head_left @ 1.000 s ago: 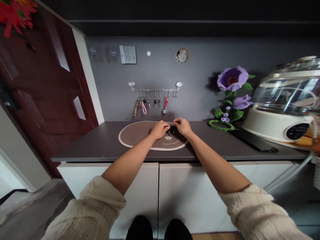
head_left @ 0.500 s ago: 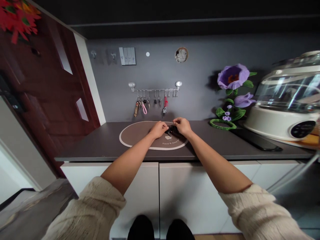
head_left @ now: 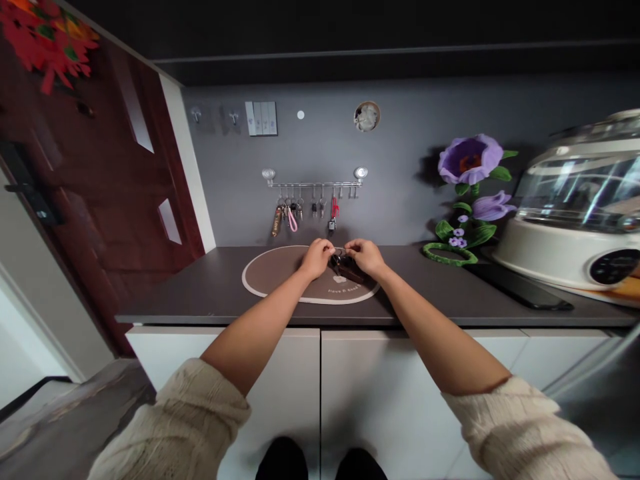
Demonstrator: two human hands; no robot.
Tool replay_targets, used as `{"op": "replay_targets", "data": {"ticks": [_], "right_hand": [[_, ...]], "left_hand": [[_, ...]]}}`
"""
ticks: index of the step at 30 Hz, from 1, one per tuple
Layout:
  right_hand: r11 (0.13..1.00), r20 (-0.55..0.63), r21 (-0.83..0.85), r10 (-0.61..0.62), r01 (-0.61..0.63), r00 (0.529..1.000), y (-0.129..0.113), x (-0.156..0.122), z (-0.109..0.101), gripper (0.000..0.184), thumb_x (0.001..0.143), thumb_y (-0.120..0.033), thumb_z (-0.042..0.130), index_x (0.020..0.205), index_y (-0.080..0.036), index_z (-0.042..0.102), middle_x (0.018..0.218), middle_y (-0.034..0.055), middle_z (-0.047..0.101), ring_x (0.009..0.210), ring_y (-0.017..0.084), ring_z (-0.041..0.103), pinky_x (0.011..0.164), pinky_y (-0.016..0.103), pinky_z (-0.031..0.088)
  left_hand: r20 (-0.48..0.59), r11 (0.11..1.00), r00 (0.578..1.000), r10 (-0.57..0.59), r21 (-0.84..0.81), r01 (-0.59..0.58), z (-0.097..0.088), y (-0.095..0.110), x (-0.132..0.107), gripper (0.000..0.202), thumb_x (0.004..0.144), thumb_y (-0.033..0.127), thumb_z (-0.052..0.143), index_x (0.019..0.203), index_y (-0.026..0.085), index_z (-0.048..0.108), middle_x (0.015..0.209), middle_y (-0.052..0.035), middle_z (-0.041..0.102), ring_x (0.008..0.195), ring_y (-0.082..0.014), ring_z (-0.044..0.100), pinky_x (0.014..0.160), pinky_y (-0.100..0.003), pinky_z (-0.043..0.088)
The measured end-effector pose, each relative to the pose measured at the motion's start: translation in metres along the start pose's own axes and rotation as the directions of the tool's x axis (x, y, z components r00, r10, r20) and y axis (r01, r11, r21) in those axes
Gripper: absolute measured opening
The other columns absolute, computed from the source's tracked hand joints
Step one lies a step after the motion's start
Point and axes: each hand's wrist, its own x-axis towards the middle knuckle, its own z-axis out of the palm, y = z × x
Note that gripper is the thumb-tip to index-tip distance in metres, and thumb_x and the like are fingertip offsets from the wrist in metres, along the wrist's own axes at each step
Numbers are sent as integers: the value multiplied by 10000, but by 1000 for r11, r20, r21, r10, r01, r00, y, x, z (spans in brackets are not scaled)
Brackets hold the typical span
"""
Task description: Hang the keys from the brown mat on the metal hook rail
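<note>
My left hand and my right hand are close together over the right half of a brown oval mat with a pale rim. Both sets of fingers are pinched on a small bunch of keys, dark and partly metallic, with a ring between the fingertips. A dark brown strip-like piece hangs from the bunch by my right hand. The fingers partly hide the bunch, so single keys are hard to make out. On the wall behind, a hook rail carries several key sets, one with a pink loop.
A purple flower decoration stands at the right, beside a black phone-like slab and a large white appliance with a clear top. A dark shelf overhangs the grey counter. Left is a dark red door.
The view has shifted slightly, so everything appears a little lower and further right. Between my hands the bunch has turned, and its ring and brown piece show more clearly. Both hands keep their pinch.
</note>
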Motion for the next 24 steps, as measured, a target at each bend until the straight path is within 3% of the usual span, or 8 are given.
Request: {"op": "replay_targets", "data": {"ticks": [9, 17, 24], "right_hand": [[980, 92, 194, -51, 33, 994, -3, 0, 3, 117, 659, -188, 545, 756, -147, 595, 707, 11, 631, 621, 93, 547, 647, 227, 433], [922, 146, 387, -71, 9, 987, -19, -8, -1, 179, 647, -250, 559, 786, -142, 592, 731, 17, 628, 615, 91, 537, 639, 229, 434], [893, 148, 449, -107, 30, 983, -22, -10, -1, 250, 625, -341, 608, 772, -140, 586, 714, 7, 613, 597, 78, 516, 627, 227, 421]], "left_hand": [[-65, 938, 991, -120, -334, 91, 0, 2, 1, 66, 718, 184, 496, 701, 144, 547, 699, -2, 542, 668, -103, 467, 678, -225, 367], [21, 770, 952, -306, -583, 260, -2, 4, 1, 158, 697, 300, 548, 757, 154, 546, 729, 5, 569, 655, -90, 486, 601, -206, 370], [69, 592, 942, -330, -762, 263, 0, 2, 3, 183, 683, 295, 592, 777, 153, 526, 699, 18, 546, 607, -66, 476, 537, -179, 358]]}}
